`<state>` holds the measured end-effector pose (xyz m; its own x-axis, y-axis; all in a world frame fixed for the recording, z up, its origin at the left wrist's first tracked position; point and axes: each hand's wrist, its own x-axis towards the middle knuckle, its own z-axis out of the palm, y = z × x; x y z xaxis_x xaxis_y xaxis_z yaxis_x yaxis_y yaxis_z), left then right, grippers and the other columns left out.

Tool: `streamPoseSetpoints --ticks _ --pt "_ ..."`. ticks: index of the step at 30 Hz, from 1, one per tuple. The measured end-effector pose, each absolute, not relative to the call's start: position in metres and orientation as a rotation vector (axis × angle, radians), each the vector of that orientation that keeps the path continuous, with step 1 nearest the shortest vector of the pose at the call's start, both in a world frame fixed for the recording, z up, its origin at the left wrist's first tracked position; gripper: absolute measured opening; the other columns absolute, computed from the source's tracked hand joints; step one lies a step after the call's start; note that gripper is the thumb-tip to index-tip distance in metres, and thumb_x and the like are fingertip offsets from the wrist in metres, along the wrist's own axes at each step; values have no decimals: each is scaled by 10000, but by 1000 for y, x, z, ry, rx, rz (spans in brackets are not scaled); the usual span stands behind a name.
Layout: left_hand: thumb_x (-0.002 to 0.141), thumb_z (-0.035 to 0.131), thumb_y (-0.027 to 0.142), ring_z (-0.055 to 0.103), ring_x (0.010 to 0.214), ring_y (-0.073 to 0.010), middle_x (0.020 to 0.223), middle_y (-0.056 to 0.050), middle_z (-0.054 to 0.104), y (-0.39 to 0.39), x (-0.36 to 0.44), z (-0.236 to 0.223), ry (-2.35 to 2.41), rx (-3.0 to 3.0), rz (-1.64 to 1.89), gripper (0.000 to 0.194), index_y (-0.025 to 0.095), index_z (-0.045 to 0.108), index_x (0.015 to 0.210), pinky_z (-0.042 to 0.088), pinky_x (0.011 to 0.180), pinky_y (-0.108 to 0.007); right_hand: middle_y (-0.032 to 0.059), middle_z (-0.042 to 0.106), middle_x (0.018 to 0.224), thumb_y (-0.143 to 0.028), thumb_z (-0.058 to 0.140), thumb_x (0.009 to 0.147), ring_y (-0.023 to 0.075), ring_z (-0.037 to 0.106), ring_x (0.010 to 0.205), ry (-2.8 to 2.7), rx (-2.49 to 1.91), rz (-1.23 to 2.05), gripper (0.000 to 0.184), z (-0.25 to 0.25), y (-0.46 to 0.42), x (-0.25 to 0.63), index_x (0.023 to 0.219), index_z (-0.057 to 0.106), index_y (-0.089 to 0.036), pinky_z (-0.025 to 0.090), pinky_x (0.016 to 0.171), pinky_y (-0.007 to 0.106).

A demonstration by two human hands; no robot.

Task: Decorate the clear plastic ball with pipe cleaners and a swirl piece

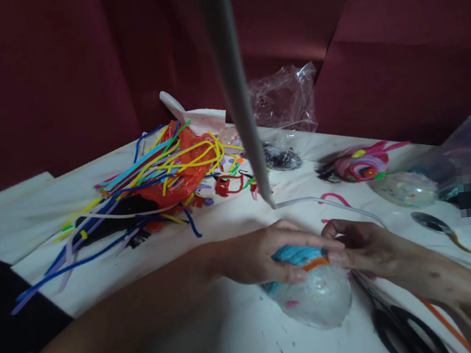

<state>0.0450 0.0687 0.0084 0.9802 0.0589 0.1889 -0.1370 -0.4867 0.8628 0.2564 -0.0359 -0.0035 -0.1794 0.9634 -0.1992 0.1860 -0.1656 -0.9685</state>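
Maroon panels (pixel 35 81) behind; white-covered table (pixel 152 335) running up to them. Scissors (pixel 386 318) nearest, toward the table's near right corner, beside a loose orange length (pixel 446 325) by the right forearm. Clear ball (pixel 319 298) on the near side of the table, just left of the scissors. Left hand (pixel 262 256) part open, curved over it, thumb low on its side. Right hand (pixel 360 247) nearly closed, fingertips pinching the right end of an orange strip (pixel 316 263). Progress, as judged: blue strands (pixel 297 253) cover the upper part, orange along their border; visible lower side bare but for pink flecks. Underside hidden. Farther right, dotted clear ball (pixel 406 190) with no strands seen; past it, a pink-wrapped bundle (pixel 360 164), seemingly more finished. Toward the far edge, coloured stems (pixel 161 171) heaped on a red bag (pixel 192 176); clear bag (pixel 286 96) beyond.
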Motion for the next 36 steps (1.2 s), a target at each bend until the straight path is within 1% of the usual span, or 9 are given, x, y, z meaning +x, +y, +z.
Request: streamPoseSetpoints --ticks 3,6,14,22,25,29,33,34,36 --pt "810 492 437 433 1135 -203 1210 -114 463 68 42 13 -16 2121 165 541 113 514 1242 277 1019 -287 4 414 664 -604 844 746 123 341 546 -1399 -1348 1401 603 -1 -33 253 775 479 -125 268 456 138" --pt "802 493 476 417 1142 -206 1196 -112 428 66 39 18 13 2166 104 561 123 522 1237 277 1021 -288 -5 384 638 -583 841 748 126 303 545 -1415 -1304 1442 582 0 -30 253 752 490 -119 227 472 156" --pt "785 566 334 380 1171 -204 1201 -56 410 62 36 24 14 2267 38 492 270 486 1267 284 1023 -305 7 409 639 -530 819 786 149 327 563 -1439 -1224 1534 538 -2 -25 257 717 474 -123 221 503 198" --pt "797 555 360 388 1138 -201 1140 -76 397 62 37 22 -6 2284 72 446 217 542 1219 297 1011 -290 -5 382 627 -569 824 774 139 320 556 -1409 -1176 1541 585 -17 -20 260 711 456 -119 225 506 184" --pt "779 575 383 393 1130 -206 1118 -79 394 62 37 22 20 2269 75 470 202 544 1212 294 1011 -299 -4 378 632 -581 833 758 141 340 560 -1376 -1197 1533 597 -20 -21 261 713 456 -119 255 510 178" --pt "731 638 374 387 1132 -214 1110 -59 377 60 37 18 114 2245 75 496 273 537 1207 316 997 -331 0 392 617 -565 848 749 136 344 545 -1336 -1250 1477 586 -16 -22 257 690 469 -122 311 503 169" --pt "668 697 375 402 1098 -215 1063 -48 378 59 38 14 222 2220 158 545 293 550 1187 344 968 -340 12 427 622 -621 807 770 138 377 519 -1321 -1314 1345 576 -15 -25 252 726 509 -131 352 438 154" --pt "660 704 373 406 1089 -214 1054 -47 383 58 38 14 249 2216 167 545 293 557 1178 351 959 -340 24 456 657 -636 782 792 154 417 550 -1331 -1322 1297 564 -16 -26 252 767 528 -132 377 441 157" --pt "659 706 365 411 1083 -216 1058 -50 403 58 39 14 293 2211 173 543 289 558 1175 354 953 -342 59 518 801 -633 729 854 212 499 717 -1355 -1343 1196 529 -19 -30 250 912 556 -137 451 517 175"
